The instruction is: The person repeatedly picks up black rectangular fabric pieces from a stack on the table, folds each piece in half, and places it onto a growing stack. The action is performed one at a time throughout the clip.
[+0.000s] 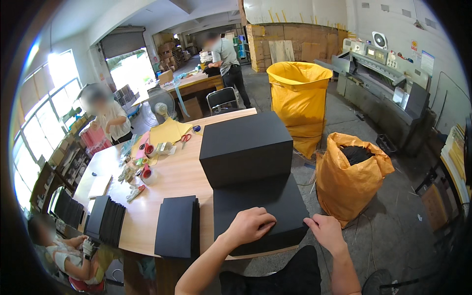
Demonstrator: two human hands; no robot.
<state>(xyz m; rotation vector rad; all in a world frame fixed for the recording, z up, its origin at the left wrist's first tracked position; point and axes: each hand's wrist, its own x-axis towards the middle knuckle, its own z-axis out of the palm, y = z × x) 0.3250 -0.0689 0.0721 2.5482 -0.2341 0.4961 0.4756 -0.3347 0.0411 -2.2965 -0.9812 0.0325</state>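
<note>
A low stack of black sheets (255, 196) lies in front of me at the table's near right edge. My left hand (250, 226) rests on its top with the fingers curled in; whether anything is under them is hidden. At the stack's right edge, my right hand (326, 233) has thumb and fingers pressed together on the edge of a black sheet. Directly behind stands a taller black stack (246, 147). Another pile of black sheets (176, 227) lies to the left, apart from both hands.
On the wooden table (162, 179) are tape rolls (146, 172), scissors (185, 139) and yellow paper (167, 132). More black piles (104, 220) lie at the left, near a seated co-worker (73, 255). Yellow (298, 103) and orange sacks (346, 182) stand right of the table.
</note>
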